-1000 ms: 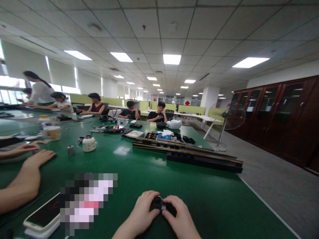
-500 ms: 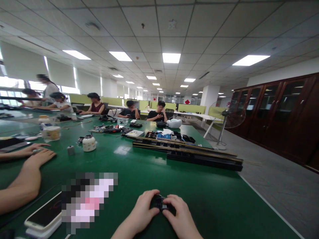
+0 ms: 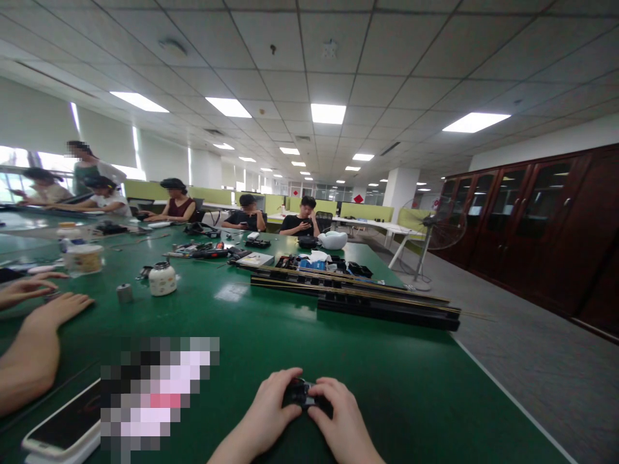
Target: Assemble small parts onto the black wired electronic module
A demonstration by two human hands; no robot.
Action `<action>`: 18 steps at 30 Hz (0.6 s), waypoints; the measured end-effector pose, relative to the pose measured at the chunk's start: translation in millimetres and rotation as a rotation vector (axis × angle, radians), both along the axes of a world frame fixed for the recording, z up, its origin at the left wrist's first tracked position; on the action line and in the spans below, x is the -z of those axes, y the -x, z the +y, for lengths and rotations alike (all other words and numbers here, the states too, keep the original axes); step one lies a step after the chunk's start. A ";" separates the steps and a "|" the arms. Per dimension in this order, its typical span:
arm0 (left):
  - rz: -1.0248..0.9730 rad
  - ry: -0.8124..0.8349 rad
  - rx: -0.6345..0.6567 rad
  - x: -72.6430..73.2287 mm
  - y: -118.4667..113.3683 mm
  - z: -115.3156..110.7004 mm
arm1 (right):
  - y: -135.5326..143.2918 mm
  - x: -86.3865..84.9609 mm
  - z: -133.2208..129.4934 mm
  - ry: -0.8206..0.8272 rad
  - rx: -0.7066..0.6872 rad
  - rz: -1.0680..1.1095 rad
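On the green table, low in the head view, a small black plastic device (image 3: 300,394) sits between my hands. It has a shiny part on its near side, but its exact kind is not clear. My left hand (image 3: 275,406) grips its left end between thumb and fingers. From the other side, my right hand (image 3: 336,406) holds its right end the same way, thumb near and fingers on top. Fingers cover much of both ends.
A phone (image 3: 62,419) lies at the lower left near a co-worker's hands (image 3: 60,309). A patterned jar (image 3: 162,279) and a small metal cylinder (image 3: 124,293) stand beyond. Black rails with thin brass-coloured rods (image 3: 387,312) lie along the table's right. A fan (image 3: 428,222) stands behind.
The whole view has shifted slightly, so the table's things sit further left. Both my hands stay on the black device. The co-worker's hands have moved a little.
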State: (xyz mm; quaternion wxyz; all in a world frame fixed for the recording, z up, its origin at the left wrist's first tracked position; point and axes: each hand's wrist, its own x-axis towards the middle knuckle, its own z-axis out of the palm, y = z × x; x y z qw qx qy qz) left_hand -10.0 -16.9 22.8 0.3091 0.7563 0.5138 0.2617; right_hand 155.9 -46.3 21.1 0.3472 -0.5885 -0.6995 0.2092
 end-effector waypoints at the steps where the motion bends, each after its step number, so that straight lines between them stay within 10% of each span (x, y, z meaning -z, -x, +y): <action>1: 0.005 0.003 0.000 -0.1 -0.3 -0.1 | 0.0 0.2 0.2 0.002 -0.002 -0.001; 18: 0.017 -0.024 0.008 -5.3 -0.4 -2.7 | -10.2 11.3 6.8 -0.125 0.181 0.223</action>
